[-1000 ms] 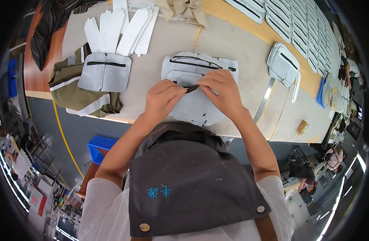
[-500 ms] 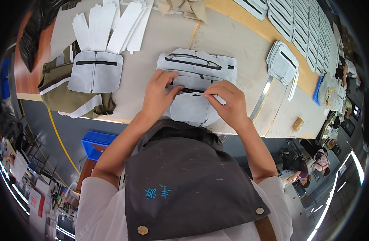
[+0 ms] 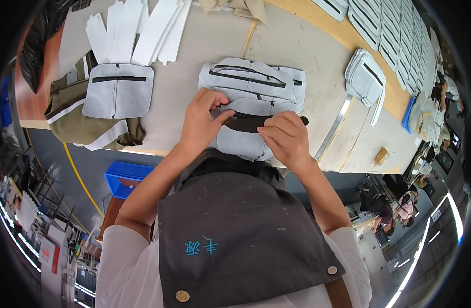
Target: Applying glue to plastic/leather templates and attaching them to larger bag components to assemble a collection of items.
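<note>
A dark strip (image 3: pixel 245 124), perhaps a zipper tape, stretches between my hands over the stack of grey fabric panels. Its left end is pinched by my left hand (image 3: pixel 207 115), beside a panel's edge. Closed round its other end is my right hand (image 3: pixel 289 134), and a dark tip pokes out past the knuckles. Just beyond lie grey panels (image 3: pixel 245 64) with black zippers across them. Nearest me, a paler grey panel (image 3: pixel 240 143) hangs toward the table's front edge, partly under the strip.
To the left, a grey zippered panel (image 3: pixel 117 100) rests on olive fabric (image 3: pixel 68 105), with white strips (image 3: pixel 123 31) behind. At the right are a pile of panels (image 3: pixel 365 77), a metal ruler (image 3: pixel 334 126) and a small tan piece (image 3: pixel 382 156). Rows of panels (image 3: pixel 392 41) line the far right.
My right hand has shifted slightly left and down. The dark strip now shows drawn out over the near panel. My left hand has stayed almost in place.
</note>
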### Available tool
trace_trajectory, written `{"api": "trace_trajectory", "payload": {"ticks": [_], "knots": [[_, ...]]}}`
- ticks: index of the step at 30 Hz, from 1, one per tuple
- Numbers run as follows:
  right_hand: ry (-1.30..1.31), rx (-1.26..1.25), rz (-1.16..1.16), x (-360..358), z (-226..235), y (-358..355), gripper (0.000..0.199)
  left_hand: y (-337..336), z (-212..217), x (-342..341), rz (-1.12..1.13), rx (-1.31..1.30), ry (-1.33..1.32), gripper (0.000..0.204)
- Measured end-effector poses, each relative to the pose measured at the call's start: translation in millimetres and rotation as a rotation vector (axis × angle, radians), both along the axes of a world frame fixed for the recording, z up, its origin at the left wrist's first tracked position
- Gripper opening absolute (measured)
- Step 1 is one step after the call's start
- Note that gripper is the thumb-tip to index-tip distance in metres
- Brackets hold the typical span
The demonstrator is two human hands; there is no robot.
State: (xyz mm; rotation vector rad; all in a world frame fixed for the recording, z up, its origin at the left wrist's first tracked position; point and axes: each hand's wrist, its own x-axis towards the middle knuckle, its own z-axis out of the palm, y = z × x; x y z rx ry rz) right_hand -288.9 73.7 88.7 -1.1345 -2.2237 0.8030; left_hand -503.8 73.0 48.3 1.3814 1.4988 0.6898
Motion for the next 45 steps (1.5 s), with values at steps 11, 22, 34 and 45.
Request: {"api": "trace_trajectory", "payload": {"ticks": [11, 22, 34, 45], "knots": [[-0.091, -0.106, -0.097, -14, 19, 19, 0.03, -6, 14, -9, -0.087, 0.241, -0.133, 0.005], [-0.077, -0.142, 0.009, -11, 15, 10, 0.03, 15, -2, -20, -0.069, 0.183, 0.129, 0.024], [-0.135, -0.059, 0.069, -20, 10, 16, 0.022, 1, 16, -30, -0.07, 0.226, -0.121, 0.016], [-0.097, -0.109, 0.085, -21, 16, 6, 0.025, -2, 2, -24, 0.079, -0.12, 0.12, 0.023]]}}
